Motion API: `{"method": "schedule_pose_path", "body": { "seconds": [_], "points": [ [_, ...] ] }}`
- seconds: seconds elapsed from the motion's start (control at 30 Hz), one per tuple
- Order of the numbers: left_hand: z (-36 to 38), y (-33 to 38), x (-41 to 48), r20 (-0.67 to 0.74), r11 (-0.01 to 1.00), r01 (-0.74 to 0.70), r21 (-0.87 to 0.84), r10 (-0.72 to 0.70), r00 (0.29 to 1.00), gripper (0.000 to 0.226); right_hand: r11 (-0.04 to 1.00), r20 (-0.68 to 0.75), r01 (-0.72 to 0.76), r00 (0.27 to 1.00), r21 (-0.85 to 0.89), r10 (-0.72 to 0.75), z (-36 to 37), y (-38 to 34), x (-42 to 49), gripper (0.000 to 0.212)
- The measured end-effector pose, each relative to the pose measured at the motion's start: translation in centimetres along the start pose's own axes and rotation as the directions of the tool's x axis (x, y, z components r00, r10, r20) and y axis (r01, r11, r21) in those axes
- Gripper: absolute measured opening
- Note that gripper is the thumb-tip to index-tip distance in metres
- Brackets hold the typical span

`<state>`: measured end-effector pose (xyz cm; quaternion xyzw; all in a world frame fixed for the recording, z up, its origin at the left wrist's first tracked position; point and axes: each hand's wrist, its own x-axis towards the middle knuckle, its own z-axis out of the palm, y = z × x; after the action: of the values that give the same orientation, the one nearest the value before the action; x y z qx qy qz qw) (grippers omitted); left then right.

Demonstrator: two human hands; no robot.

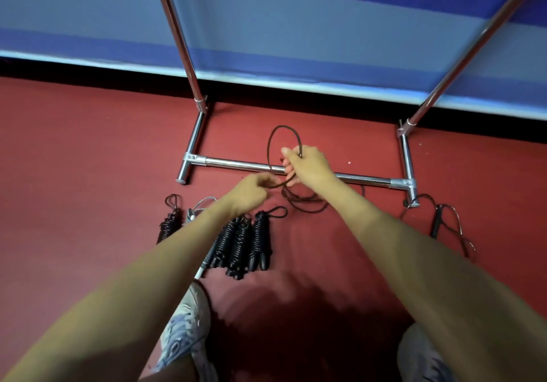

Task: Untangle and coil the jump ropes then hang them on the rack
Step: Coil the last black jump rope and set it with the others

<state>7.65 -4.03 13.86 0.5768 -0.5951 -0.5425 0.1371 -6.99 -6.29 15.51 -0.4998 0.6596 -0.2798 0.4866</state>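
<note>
While both arms are extended forward over the red floor (88,159), a dark jump rope (270,145) is held between the two hands, just above the lower crossbar of the chrome rack (236,164). The grip of the right hand (309,164) is closed on this rope: thumb and fingers are curled round its strands, and a round loop is seen standing up from that hand. The grip of the left hand (251,193) is also closed, with the same rope pinched just below and beside the right hand. The slack of the rope is observed lying on the floor beneath the right wrist, near the crossbar.

Several coiled black ropes (241,242) are laid side by side on the floor under the left forearm. A further coiled bundle (170,224) is set apart to their left. A light-coloured rope (199,205) between them is partly hidden by the forearm. An uncoiled black rope (450,224) is noted on the floor beside the rack's right foot. Two light sports shoes (186,328) are recorded at the lower edge of the view. A blue striped wall (296,26) is seen behind the rack uprights.
</note>
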Motion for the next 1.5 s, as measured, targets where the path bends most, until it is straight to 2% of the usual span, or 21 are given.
{"method": "schedule_pose_path", "body": {
  "seconds": [0.03, 0.1, 0.2, 0.23, 0.33, 0.47, 0.57, 0.67, 0.77, 0.8, 0.87, 0.9, 0.97, 1.03, 1.07, 1.13, 1.2, 1.27, 1.33, 1.4, 1.5],
  "points": [
    [0.9, -0.3, -0.6, 0.083, 0.998, -0.022, 0.06, 0.017, 0.996, 0.04, 1.0, -0.01, -0.003, 1.0, 0.024, 0.003, -1.1, -0.5, -0.2, 0.032],
    [2.3, -0.6, -1.1, 0.075, 0.985, -0.1, 0.138, 0.09, 0.993, 0.037, 0.996, -0.026, -0.016, 0.999, 0.084, 0.019, -3.0, -1.2, -0.8, 0.031],
    [2.7, -0.2, -0.6, -0.143, 0.944, -0.137, 0.3, 0.186, 0.972, 0.008, 0.989, -0.045, -0.015, 0.999, 0.146, 0.022, -5.0, -2.2, -2.2, 0.031],
    [2.6, 0.2, -0.5, -0.221, 0.947, -0.122, 0.297, 0.192, 0.956, 0.008, 0.981, -0.051, -0.014, 0.998, 0.194, 0.025, -5.5, -2.4, -2.6, 0.029],
    [2.8, 2.2, -1.0, -0.342, 0.987, -0.163, 0.014, 0.158, 0.926, 0.02, 0.947, 0.024, -0.039, 0.999, 0.319, 0.033, -6.8, -2.9, -3.7, 0.033],
    [3.1, 5.6, -2.0, -0.323, 0.919, -0.182, -0.349, 0.064, 0.944, 0.016, 0.997, 0.223, -0.079, 0.972, 0.019, 0.073, -7.9, -1.2, -5.4, 0.051],
    [3.3, 7.3, -2.4, -0.296, 0.822, -0.135, -0.554, -0.043, 0.954, 0.021, 0.998, 0.318, -0.055, 0.946, -0.015, 0.057, -8.6, 1.0, -7.2, 0.042],
    [3.8, 8.5, -2.9, -0.255, 0.769, -0.084, -0.634, -0.105, 0.961, 0.032, 0.999, 0.374, 0.014, 0.927, -0.045, 0.004, -9.0, 3.1, -8.7, 0.024],
    [4.4, 9.4, -3.1, -0.297, 0.752, -0.123, -0.648, -0.101, 0.949, 0.031, 0.994, 0.276, 0.07, 0.96, -0.088, -0.043, -8.7, 4.1, -9.0, 0.003],
    [4.6, 9.5, -3.1, -0.312, 0.745, -0.142, -0.652, -0.093, 0.945, 0.028, 0.993, 0.214, 0.075, 0.975, -0.089, -0.055, -8.8, 4.1, -9.0, 0.01],
    [5.3, 9.5, -3.2, -0.283, 0.773, -0.121, -0.622, -0.079, 0.956, 0.015, 0.995, 0.099, 0.079, 0.992, -0.065, -0.073, -9.2, 4.0, -9.0, 0.015],
    [5.8, 9.1, -3.2, -0.242, 0.832, -0.078, -0.549, -0.07, 0.968, 0.016, 0.995, 0.057, 0.097, 0.994, -0.039, -0.095, -9.6, 3.9, -9.0, 0.015],
    [7.2, 7.7, -3.6, -0.098, 0.955, -0.013, -0.295, -0.017, 0.995, 0.032, 0.991, 0.014, 0.128, 0.992, 0.028, -0.128, -10.4, 3.9, -8.9, 0.016],
    [8.8, 6.4, -3.9, 0.076, 0.995, -0.043, -0.09, 0.05, 0.996, 0.046, 0.985, 0.029, 0.133, 0.99, 0.114, -0.137, -11.0, 3.9, -8.9, 0.017],
    [9.6, 5.7, -3.8, 0.107, 0.996, -0.088, -0.034, 0.091, 0.99, 0.044, 0.977, 0.04, 0.126, 0.99, 0.17, -0.135, -11.2, 4.0, -8.9, 0.016],
    [11.0, 5.2, -3.5, 0.045, 0.988, -0.149, 0.027, 0.147, 0.988, 0.02, 0.958, 0.037, 0.091, 0.994, 0.272, -0.105, -11.4, 4.3, -9.0, 0.01],
    [12.1, 5.2, -3.1, -0.059, 0.993, -0.121, 0.006, 0.121, 0.991, 0.004, 0.95, 0.006, 0.014, 1.0, 0.313, -0.016, -11.7, 5.3, -8.8, 0.013],
    [13.2, 5.3, -2.6, -0.086, 0.996, -0.072, -0.049, 0.068, 0.994, 0.011, 0.959, -0.057, -0.105, 0.991, 0.263, 0.124, -12.4, 8.0, -8.0, 0.019],
    [14.4, 4.9, -1.5, -0.063, 0.999, -0.032, -0.036, 0.029, 0.998, 0.008, 0.97, -0.156, -0.235, 0.957, 0.067, 0.243, -13.5, 12.0, -7.1, 0.022],
    [15.8, 4.5, -0.4, -0.029, 1.0, 0.002, 0.002, -0.002, 1.0, 0.005, 0.914, -0.249, -0.378, 0.908, -0.145, 0.336, -14.9, 16.5, -6.6, 0.033],
    [18.2, 3.3, 2.0, -0.014, 0.998, 0.058, 0.039, -0.058, 0.998, 0.012, 0.828, -0.351, -0.494, 0.849, -0.266, 0.395, -16.2, 21.2, -6.3, 0.038]
  ]
}}
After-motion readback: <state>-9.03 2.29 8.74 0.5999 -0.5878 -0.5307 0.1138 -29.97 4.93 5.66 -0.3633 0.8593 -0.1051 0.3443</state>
